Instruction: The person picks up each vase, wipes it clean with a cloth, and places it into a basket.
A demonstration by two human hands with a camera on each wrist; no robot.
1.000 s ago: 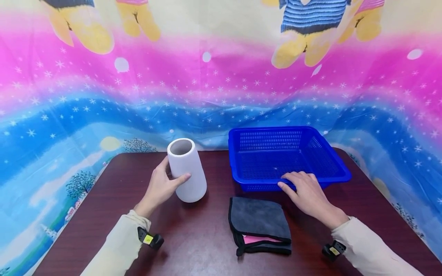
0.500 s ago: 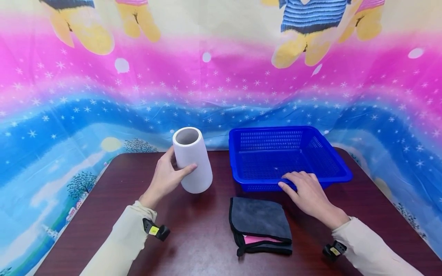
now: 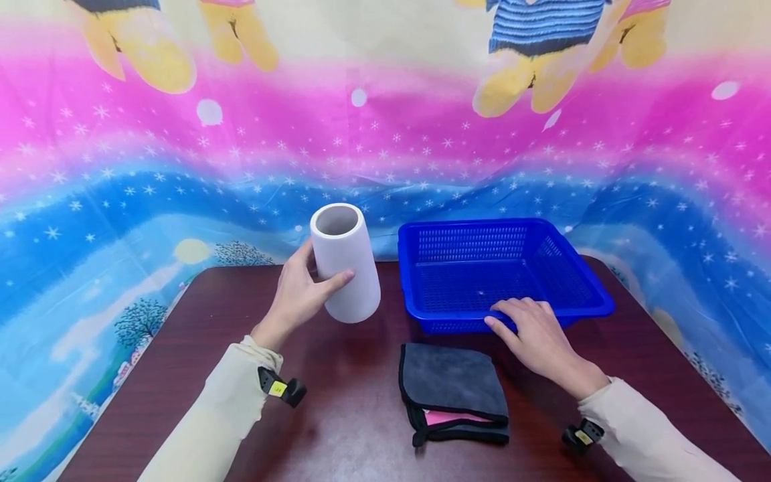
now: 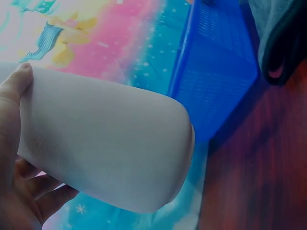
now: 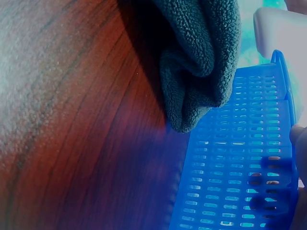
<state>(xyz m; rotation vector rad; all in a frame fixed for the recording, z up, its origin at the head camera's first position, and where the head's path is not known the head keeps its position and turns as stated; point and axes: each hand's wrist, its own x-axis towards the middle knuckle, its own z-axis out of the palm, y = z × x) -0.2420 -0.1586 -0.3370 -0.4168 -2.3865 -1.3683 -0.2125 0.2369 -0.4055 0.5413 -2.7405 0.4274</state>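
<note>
My left hand (image 3: 301, 289) grips a white tapered vase (image 3: 349, 281) from its left side, thumb across the front. The vase leans slightly, its open mouth up and its base raised off the table. In the left wrist view the vase (image 4: 110, 139) spans the middle, with fingers (image 4: 53, 199) wrapped behind it. My right hand (image 3: 536, 335) holds the near rim of a blue plastic basket (image 3: 415, 294), thumb outside and fingers over the edge. Through the basket's slots (image 5: 235, 158) in the right wrist view, dark finger shapes show. Nothing lies inside the basket.
A folded grey cloth (image 3: 454, 381) with black edging and a pink patch lies in front of the basket on the dark wooden table (image 3: 337, 428). A printed curtain (image 3: 361, 161) hangs behind the table's back edge and along both sides.
The left hand has carried the vase upward and to the right, closer to the basket. My right hand, the basket and the cloth have stayed where they were.
</note>
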